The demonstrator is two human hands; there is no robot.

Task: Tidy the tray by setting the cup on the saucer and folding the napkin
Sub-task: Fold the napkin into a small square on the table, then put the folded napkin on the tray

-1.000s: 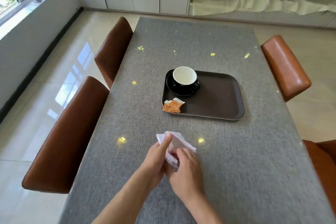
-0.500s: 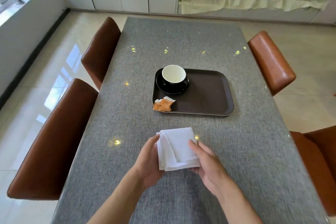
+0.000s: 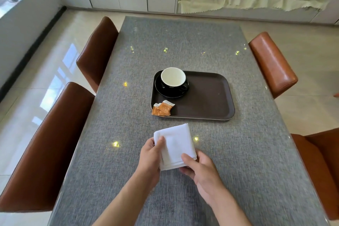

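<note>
Right, the count: one tray (image 3: 211, 97), one cup (image 3: 173, 77), one saucer (image 3: 171, 91), one napkin (image 3: 174, 145), and what looked like two or three orange sachets (image 3: 162, 109) overlapping at the tray's near left corner. Four chairs (image 3: 45, 145) showed, two per side of the table (image 3: 183, 42). The cup sat upright on the saucer in the tray's far left corner. The napkin was folded into a thick white rectangle, held over the table just in front of the tray, its long axis running away from the person and leaning slightly left. The left hand (image 3: 149, 156) pinched its left edge, thumb on top. The right hand (image 3: 203, 170) pinched the near right corner, thumb on top, fingers curled beneath.
</note>
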